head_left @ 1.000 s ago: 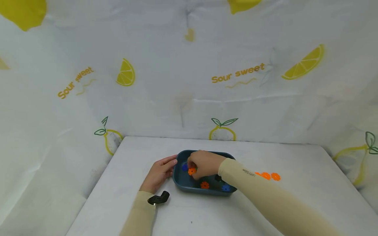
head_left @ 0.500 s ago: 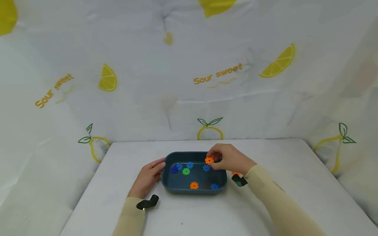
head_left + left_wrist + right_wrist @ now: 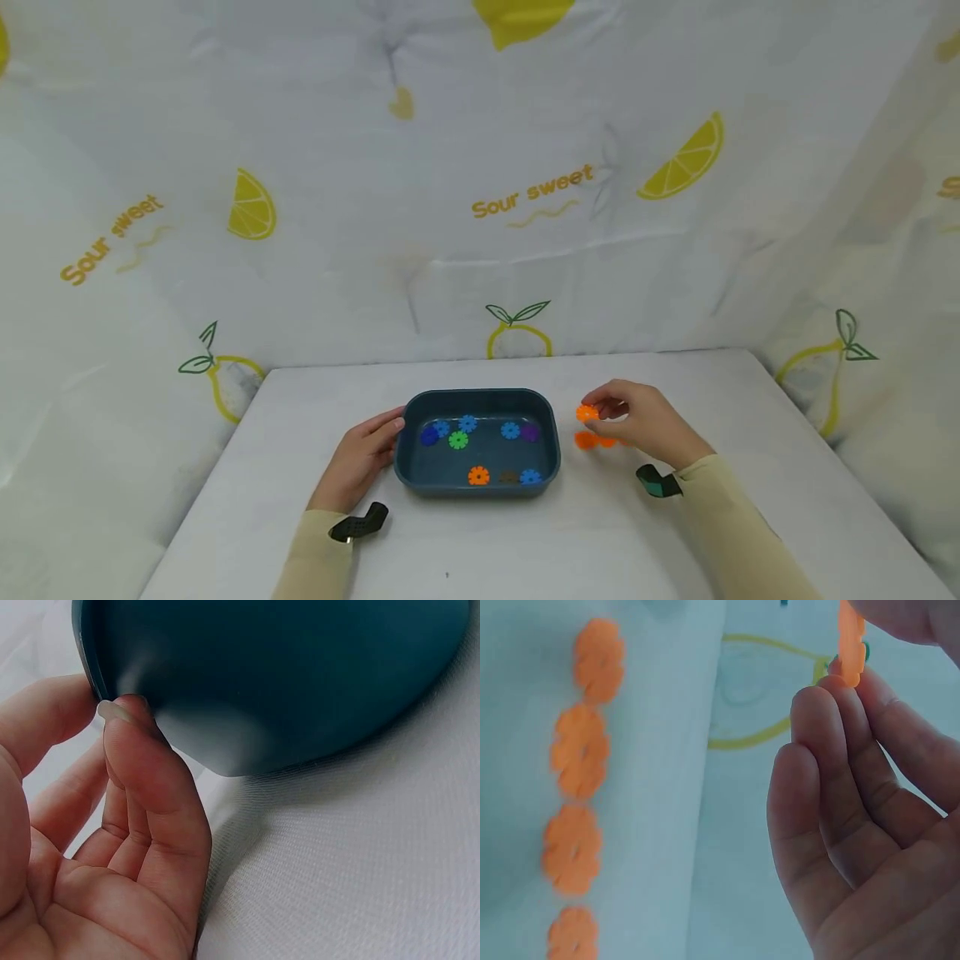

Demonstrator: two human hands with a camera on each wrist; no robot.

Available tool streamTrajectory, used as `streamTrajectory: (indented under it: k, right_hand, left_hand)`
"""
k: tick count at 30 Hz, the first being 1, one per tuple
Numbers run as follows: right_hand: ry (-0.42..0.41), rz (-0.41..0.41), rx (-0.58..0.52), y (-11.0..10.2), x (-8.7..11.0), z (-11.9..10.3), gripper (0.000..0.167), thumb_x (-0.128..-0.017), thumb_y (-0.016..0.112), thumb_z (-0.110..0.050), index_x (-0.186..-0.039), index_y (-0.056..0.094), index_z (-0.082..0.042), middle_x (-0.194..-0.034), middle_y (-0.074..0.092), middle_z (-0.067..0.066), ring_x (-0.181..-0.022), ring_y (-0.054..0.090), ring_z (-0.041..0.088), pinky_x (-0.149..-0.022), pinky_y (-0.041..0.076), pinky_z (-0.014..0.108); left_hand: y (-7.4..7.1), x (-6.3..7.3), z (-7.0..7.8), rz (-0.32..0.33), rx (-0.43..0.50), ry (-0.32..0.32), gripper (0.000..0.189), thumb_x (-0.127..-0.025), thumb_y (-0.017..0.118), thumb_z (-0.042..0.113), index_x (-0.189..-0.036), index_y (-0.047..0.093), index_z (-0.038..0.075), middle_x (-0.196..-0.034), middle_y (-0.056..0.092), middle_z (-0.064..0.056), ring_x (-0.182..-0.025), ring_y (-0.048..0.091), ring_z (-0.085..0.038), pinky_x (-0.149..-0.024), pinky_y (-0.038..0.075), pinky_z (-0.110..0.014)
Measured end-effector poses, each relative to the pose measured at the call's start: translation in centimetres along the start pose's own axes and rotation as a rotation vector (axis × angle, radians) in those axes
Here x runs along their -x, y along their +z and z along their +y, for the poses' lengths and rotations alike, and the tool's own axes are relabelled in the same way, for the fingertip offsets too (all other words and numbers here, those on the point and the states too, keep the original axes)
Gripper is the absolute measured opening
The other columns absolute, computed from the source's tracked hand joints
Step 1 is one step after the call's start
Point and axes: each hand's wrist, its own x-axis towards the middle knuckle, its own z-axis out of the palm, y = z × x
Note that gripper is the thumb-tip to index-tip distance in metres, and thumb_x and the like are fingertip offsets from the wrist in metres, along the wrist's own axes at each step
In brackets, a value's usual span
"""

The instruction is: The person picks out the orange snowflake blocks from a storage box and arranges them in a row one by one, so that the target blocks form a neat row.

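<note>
My left hand (image 3: pixel 351 467) pinches the left rim of a dark teal tray (image 3: pixel 497 457); in the left wrist view, thumb and finger meet at the tray's edge. To the right of the tray, my right hand (image 3: pixel 647 427) holds an orange flower-shaped plastic disc (image 3: pixel 587 412) between thumb and fingertips. That disc stands edge-on in the right wrist view. Below it on the table lies a row of several orange discs (image 3: pixel 575 849), partly covered by the hand in the head view.
Inside the tray lie blue discs (image 3: pixel 467 423), a green disc (image 3: pixel 458 439), a purple disc (image 3: pixel 529 432), a brown disc (image 3: pixel 509 477) and one orange disc (image 3: pixel 478 476). A white wall cloth with lemon prints rises behind the white table (image 3: pixel 450 542).
My right hand has come up out of the tray with an orange disc and moved right, over the orange row. My left hand stays at the tray's rim; the head view has shifted right.
</note>
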Motion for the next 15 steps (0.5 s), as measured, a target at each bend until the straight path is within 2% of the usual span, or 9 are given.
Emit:
streamTrajectory:
  k: [3,10,15]
  right_hand:
    - [0.037,0.012,-0.004,-0.6,1.1,1.3,0.025,-0.093,0.087,-0.03,-0.115,0.079,-0.023,-0.104,0.074,-0.006,-0.097,0.068,0.016,-0.088,0.059,0.027]
    - [0.083,0.042,0.005,-2.6,3.1,4.2,0.026,-0.093,0.085,-0.026,-0.118,0.079,-0.023,-0.107,0.076,-0.005,-0.097,0.068,0.012,-0.086,0.058,0.023]
    - [0.124,0.052,0.019,-3.9,4.3,6.0,0.032,-0.093,0.087,-0.035,-0.121,0.079,-0.022,-0.106,0.076,-0.005,-0.095,0.068,0.008,-0.084,0.057,0.022]
  left_hand:
    - [-0.1,0.1,-0.1,0.007,-0.002,-0.006,0.058,-0.099,0.08,0.037,-0.15,0.065,0.012,-0.132,0.072,-0.006,-0.104,0.068,-0.018,-0.09,0.06,-0.027]
    - [0.0,0.2,0.0,0.023,-0.008,-0.002,0.057,-0.1,0.079,0.037,-0.149,0.065,0.012,-0.127,0.073,-0.005,-0.103,0.067,-0.017,-0.088,0.059,-0.027]
    - [0.3,0.1,0.0,0.022,-0.011,-0.007,0.055,-0.101,0.078,0.036,-0.149,0.066,0.012,-0.127,0.073,-0.005,-0.102,0.066,-0.016,-0.087,0.059,-0.027]
